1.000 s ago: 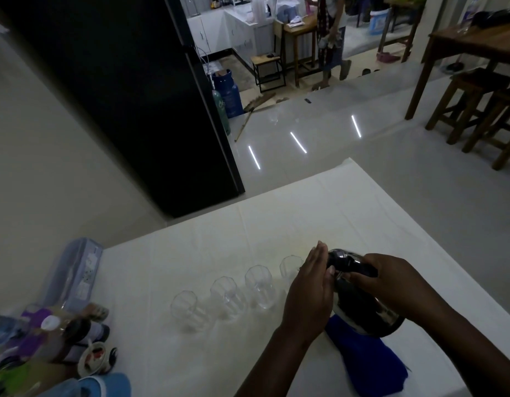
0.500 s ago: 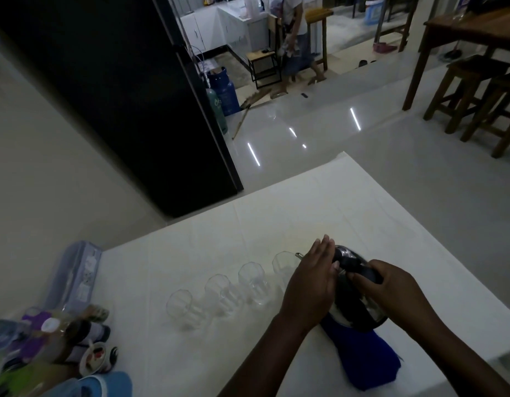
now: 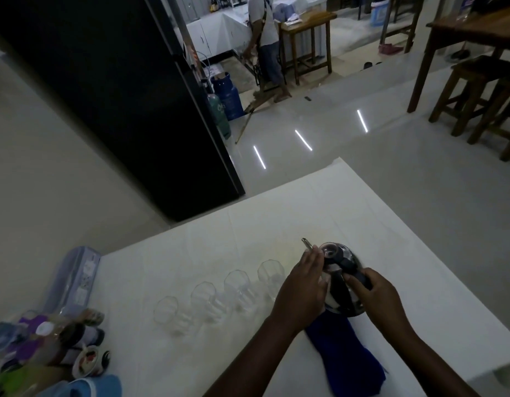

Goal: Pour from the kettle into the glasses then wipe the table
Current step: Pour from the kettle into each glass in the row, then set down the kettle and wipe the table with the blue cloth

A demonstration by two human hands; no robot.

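Head view: the kettle (image 3: 341, 279) stands near the front right part of the white table (image 3: 276, 219), and serves as the reference point for what follows. The right hand (image 3: 377, 299) is closed around the kettle's dark handle, on the side of the kettle nearest the camera and to its right, with the fingers wrapped over the grip. The left hand (image 3: 302, 290) lies flat against the kettle's left side, fingers extended and together, palm touching the body; it grips nothing. The kettle's thin spout (image 3: 306, 243) projects up and to the left, just beyond the left hand's fingertips. The lid (image 3: 331, 249) is in place on top. A blue cloth (image 3: 345, 356) lies on the table directly in front of the kettle, its far end tucked under the kettle's base and the rest extending toward the camera between the two forearms. Four clear glasses (image 3: 208, 302) stand in a row to the left of the kettle, upright; the nearest of them sits just beside the left hand, partly hidden by it, and the row runs away leftward and toward the camera. Whether the glasses hold liquid cannot be told in this dim light. Far to the left of the kettle, at the table's edge, a cluster of bottles (image 3: 47, 339) and a pale plastic box (image 3: 73, 279) are visible, blurred.
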